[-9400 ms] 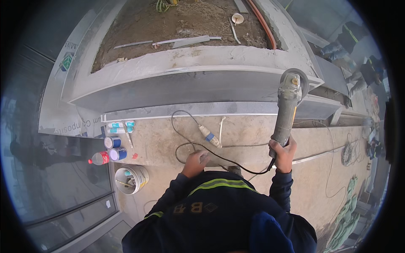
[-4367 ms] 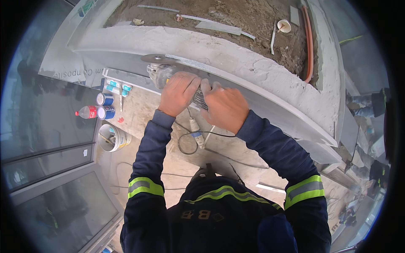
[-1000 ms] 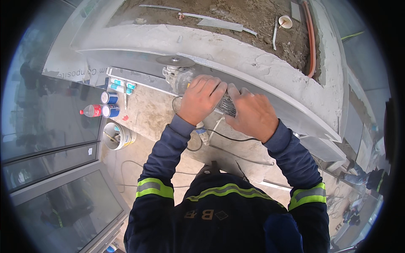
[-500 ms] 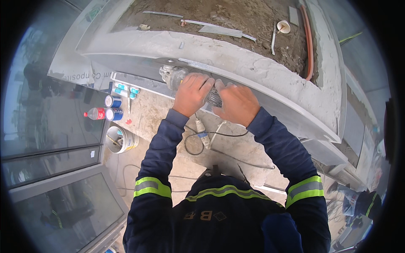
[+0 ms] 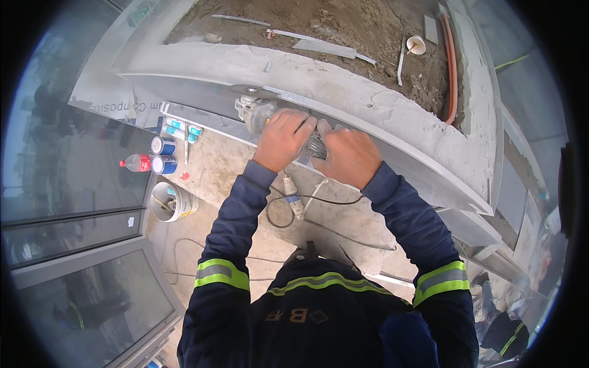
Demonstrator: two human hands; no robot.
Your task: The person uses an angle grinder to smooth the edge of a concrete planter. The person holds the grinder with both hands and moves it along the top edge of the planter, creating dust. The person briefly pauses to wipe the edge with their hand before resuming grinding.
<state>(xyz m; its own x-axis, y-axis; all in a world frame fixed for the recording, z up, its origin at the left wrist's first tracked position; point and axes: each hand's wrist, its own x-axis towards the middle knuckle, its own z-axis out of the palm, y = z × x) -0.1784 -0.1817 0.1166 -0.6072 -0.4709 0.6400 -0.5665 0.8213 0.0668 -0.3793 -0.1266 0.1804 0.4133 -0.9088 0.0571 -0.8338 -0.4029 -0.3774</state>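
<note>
**Both hands on an angle grinder at a concrete ledge**

The concrete ledge point(image 5: 392, 116) sweeps from the upper left of the frame down to the right edge, bending with the lens; above it lies a bed of brown soil point(image 5: 343, 37) with an orange hose point(image 5: 453, 67) at its right. Below the ledge, a pale paved floor point(image 5: 221, 165) fills the centre.

Your two forearms, in dark blue sleeves with yellow and grey reflective bands, rise from the lower edge and converge at upper centre. Your left hand point(image 5: 283, 138) lies knuckles up, fingers curled and clenched over the front of the angle grinder point(image 5: 270, 116). Your right hand point(image 5: 348, 156) sits just beside it to the right, closed around the ribbed rear of the tool's body. The grinder's head and disc point(image 5: 248, 91) show left of your left hand, against the ledge's lower face.

A black cable point(image 5: 319, 199) with a blue plug point(image 5: 296, 205) loops on the floor between your arms. At centre left stand a white bucket point(image 5: 170, 201), two blue cans point(image 5: 163, 154) and a red bottle point(image 5: 138, 162).
</note>
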